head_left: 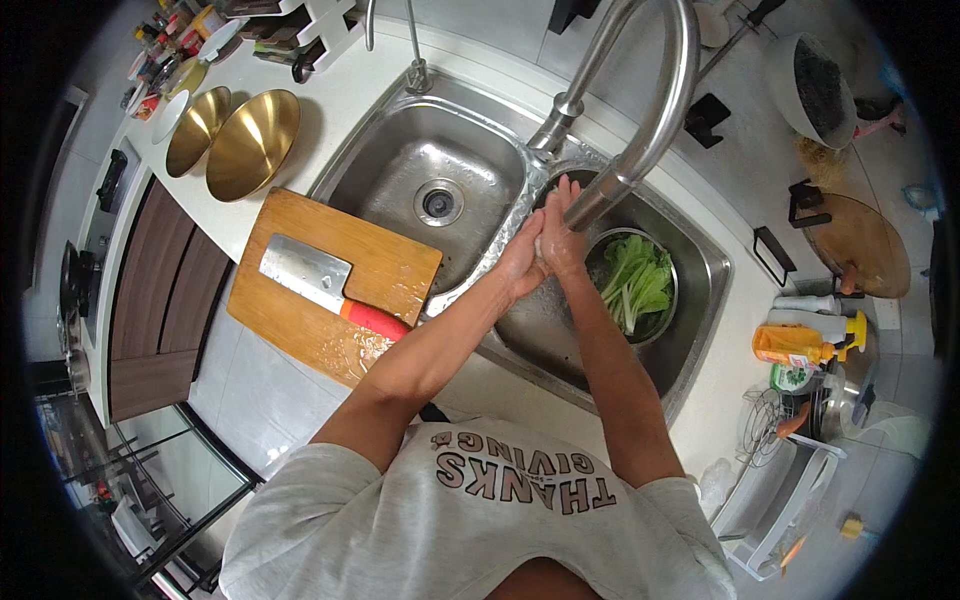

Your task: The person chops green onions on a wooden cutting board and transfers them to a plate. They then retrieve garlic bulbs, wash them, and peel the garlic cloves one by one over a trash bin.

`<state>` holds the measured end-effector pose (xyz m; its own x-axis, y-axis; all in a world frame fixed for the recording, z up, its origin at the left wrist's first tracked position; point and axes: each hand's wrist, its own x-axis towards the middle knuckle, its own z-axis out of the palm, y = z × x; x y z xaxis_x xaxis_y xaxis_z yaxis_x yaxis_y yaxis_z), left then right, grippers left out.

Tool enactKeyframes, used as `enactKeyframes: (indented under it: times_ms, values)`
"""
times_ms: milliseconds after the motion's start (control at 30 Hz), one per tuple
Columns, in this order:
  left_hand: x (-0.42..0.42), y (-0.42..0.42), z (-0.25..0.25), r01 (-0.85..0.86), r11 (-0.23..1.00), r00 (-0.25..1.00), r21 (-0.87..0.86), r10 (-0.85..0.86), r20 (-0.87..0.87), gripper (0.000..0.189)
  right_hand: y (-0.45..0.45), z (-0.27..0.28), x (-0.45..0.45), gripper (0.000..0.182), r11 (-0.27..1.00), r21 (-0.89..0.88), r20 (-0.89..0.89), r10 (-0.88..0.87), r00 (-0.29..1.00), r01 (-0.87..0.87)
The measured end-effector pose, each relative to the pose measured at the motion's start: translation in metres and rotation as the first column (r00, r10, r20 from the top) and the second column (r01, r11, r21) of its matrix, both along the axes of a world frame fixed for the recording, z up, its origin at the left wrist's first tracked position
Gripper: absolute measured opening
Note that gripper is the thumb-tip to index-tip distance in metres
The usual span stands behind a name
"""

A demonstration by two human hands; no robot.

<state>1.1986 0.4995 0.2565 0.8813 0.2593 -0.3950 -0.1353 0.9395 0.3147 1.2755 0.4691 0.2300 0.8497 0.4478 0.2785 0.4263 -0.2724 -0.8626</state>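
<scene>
My left hand (523,264) and my right hand (561,238) are pressed together, wet, just left of the steel faucet's spout (600,199). They are over the near side of the right sink basin (544,330), close to the divider. The right fingers point up and away from me; whether anything is between the palms is hidden. To the right of my right wrist, a round metal bowl (675,274) in the basin holds leafy greens (637,281). On my left, a cleaver (307,270) with a red handle (375,321) lies on a wet wooden cutting board (255,300).
The left sink basin (382,180) has an open drain strainer (439,202). Two gold-coloured bowls (253,146) (197,131) stand on the left counter. Along the right counter are an orange soap bottle (787,345), a glass lid (862,247) and a white rack (780,510).
</scene>
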Motion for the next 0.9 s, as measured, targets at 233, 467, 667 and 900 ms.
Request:
enactKeyframes:
  times_ms: [233,467,667,900]
  values:
    - [0.009,0.008,-0.025,-0.048,0.968,0.995,-0.246,0.069,0.077,0.037,-0.021,0.079,-0.001,0.035,0.855,0.493,-0.558,0.451,0.697,-0.159]
    - [0.006,-0.001,-0.007,0.163,0.967,0.985,-0.195,-0.148,0.089,0.029,-0.053,0.099,0.029,0.026,0.871,0.199,-0.654,0.460,0.600,-0.450]
    - [0.006,0.004,-0.033,0.369,0.896,0.879,-0.249,-0.249,0.407,0.035,-0.047,0.090,0.061,0.020,0.922,0.144,-0.585,0.371,0.721,-0.358]
    - [0.001,0.000,-0.009,0.304,0.947,0.949,-0.103,-0.292,0.115,0.040,0.008,0.047,0.072,0.030,0.856,-0.069,0.157,0.517,0.842,-0.513]
